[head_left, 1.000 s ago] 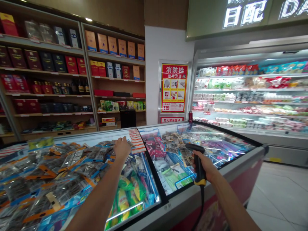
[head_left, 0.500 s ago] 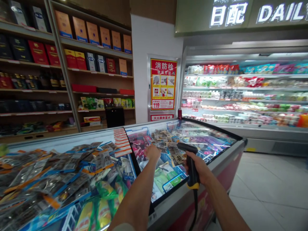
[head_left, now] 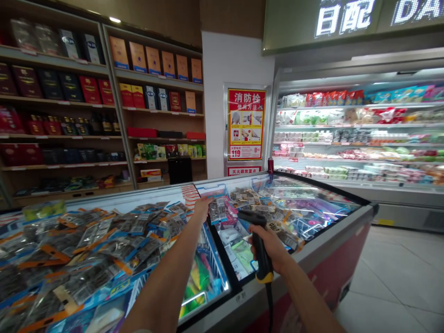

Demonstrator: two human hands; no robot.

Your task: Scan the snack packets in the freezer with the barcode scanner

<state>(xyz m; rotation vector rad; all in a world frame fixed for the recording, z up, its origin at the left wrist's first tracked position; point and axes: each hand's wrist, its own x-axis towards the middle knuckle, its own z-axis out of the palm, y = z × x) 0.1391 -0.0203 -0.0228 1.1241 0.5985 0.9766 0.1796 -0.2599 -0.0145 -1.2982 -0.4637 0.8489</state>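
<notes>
My right hand (head_left: 268, 245) is wrapped round the grip of a black and yellow barcode scanner (head_left: 262, 259), its cable hanging down. The scanner's head points left, over the chest freezer (head_left: 243, 296). My left hand (head_left: 203, 206) is closed at the edge of a clear, grey-brown food packet (head_left: 218, 210), just above the black divider of the freezer lids; its fingertips are partly hidden. Left of it lies a heap of similar packets (head_left: 100, 236) with orange and blue strips. More brown packets (head_left: 246, 196) rest on the glass at the right.
Behind the freezer stand wooden shelves (head_left: 159, 121) with boxes and bottles. A red can (head_left: 270, 165) sits on the freezer's far corner. A lit refrigerated display (head_left: 347, 189) runs along the right. Tiled floor (head_left: 391, 273) lies at the right of the freezer.
My left hand has moved left to the lid divider, and a packet now shows at its fingers. The scanner has shifted left with my right hand. The view has turned left.
</notes>
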